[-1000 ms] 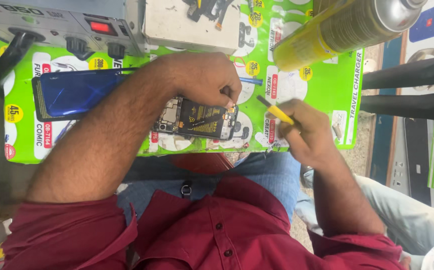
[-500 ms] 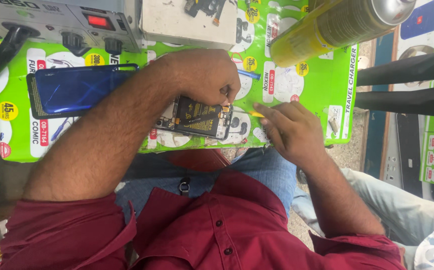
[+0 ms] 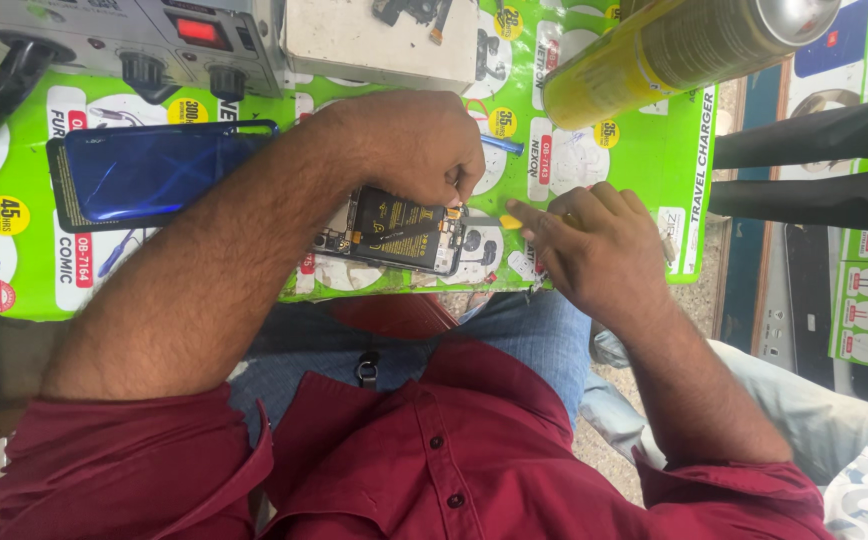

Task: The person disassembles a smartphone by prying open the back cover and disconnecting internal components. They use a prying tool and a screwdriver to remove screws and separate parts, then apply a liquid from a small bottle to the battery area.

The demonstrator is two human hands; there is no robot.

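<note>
Nearest, the red shirt (image 3: pixel 404 470) and jeans fill the bottom of the view, both forearms reaching away over the lap. The right hand (image 3: pixel 594 250) is closed around a yellow-handled screwdriver (image 3: pixel 510 221), fingers curled tight, tip aimed left at the opened phone (image 3: pixel 399 232), which lies on the green printed sheet (image 3: pixel 644 150) at the table's near edge. The left hand (image 3: pixel 419 145) arches over the phone's top, fingertips pinched down beside the tool tip, pinning the body. Best to keep that hold firm and the driver straight on the screw, pressure light. Farther left lies the blue back cover (image 3: pixel 144 175); beyond, a grey power supply (image 3: pixel 124 35) and a yellow spray can (image 3: pixel 674 45).
</note>
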